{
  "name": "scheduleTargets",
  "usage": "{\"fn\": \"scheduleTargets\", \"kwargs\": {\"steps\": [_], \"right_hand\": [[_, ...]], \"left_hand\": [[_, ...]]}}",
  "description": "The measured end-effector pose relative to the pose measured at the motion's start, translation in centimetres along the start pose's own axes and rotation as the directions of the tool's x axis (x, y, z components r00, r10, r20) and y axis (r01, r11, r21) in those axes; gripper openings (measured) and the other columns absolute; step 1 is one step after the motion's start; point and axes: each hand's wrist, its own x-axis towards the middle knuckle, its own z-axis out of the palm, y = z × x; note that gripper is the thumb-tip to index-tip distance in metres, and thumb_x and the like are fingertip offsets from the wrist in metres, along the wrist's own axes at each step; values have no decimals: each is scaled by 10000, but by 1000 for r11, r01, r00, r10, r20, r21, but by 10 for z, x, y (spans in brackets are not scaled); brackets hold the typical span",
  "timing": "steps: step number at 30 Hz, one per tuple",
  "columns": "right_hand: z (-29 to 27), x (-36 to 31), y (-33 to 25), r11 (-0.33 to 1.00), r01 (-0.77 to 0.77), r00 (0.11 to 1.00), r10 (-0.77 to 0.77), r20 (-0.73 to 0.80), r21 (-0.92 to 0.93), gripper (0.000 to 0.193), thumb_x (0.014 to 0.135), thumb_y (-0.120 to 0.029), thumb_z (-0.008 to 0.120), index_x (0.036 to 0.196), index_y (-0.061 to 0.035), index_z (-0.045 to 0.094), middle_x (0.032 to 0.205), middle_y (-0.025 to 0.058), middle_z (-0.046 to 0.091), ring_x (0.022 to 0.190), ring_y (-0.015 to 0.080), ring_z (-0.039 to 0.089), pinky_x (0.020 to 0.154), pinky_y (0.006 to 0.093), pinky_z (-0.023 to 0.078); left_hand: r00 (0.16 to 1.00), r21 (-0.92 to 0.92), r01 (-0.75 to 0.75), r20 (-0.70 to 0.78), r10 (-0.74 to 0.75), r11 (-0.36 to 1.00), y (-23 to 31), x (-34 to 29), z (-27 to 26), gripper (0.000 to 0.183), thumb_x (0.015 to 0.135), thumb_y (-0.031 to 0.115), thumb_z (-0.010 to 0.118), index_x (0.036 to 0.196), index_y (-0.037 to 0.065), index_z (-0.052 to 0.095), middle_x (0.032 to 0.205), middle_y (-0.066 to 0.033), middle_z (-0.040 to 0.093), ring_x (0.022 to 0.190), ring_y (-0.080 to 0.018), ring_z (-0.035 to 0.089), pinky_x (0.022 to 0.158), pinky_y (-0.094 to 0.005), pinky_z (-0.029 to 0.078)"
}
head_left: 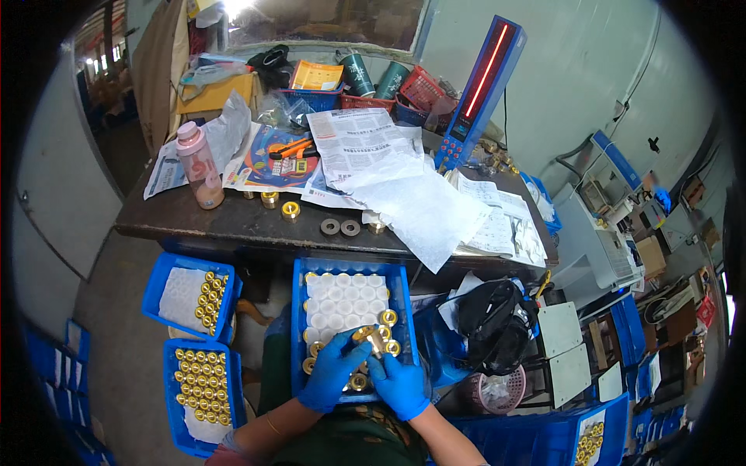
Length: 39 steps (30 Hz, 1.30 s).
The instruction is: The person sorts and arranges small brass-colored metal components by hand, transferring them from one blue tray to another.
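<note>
My left hand [334,374], in a blue glove, has its fingers closed on a round brass fitting [363,334] over the blue crate in front of me. In the same kind of glove, my right hand [399,385] pinches a shiny brass piece [378,342] right beside it. Whether the two pieces touch or are joined I cannot tell. Below them, the blue crate [298,326] holds more brass fittings [388,317] along its right and near sides. White sheeting [346,297] with round bumps covers much of its far part.
Two blue crates [167,392] with rows of brass fittings stand at the left. Across the dark table [186,221] lie papers [365,147], a pink-capped bottle [199,165] and a few metal rings [340,227]. A black bag [497,322] sits right of my crate, above a pink basket [501,392].
</note>
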Motion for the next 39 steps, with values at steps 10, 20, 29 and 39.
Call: {"fn": "scheduleTargets", "kwargs": {"steps": [10,20,29,39], "right_hand": [[7,0,-8,984,-65,998,64,13,168,176,842,-244,586,824,-73,621,597,163,575,498,300,582,424,379,448],[29,3,-16,997,32,963,-48,265,63,233,836,-273,598,813,-45,637,598,192,574,517,339,587,454,396,463],[36,-4,15,902,-415,774,284,567,115,285,878,-269,560,933,4,620,541,127,582,429,180,557,423,340,451],[45,1,6,790,-572,725,361,586,220,363,919,-288,513,683,-20,582,478,33,512,330,91,424,321,249,309]], "left_hand": [[968,73,-147,216,128,986,11,-1,-6,543,862,85,498,1363,21,299,1221,-142,491,1105,-224,499,948,-344,414],[996,22,-82,-21,82,996,-9,-10,-44,549,804,64,618,1301,25,390,1130,-120,529,1024,-163,524,886,-281,447],[573,248,-345,-708,413,905,-45,-55,-203,286,800,102,642,1057,28,542,956,-50,582,858,-131,545,768,-275,462],[-238,429,120,-863,446,895,-165,-185,-391,246,740,116,682,921,-34,608,884,-121,638,757,-168,577,685,-309,475]]}}
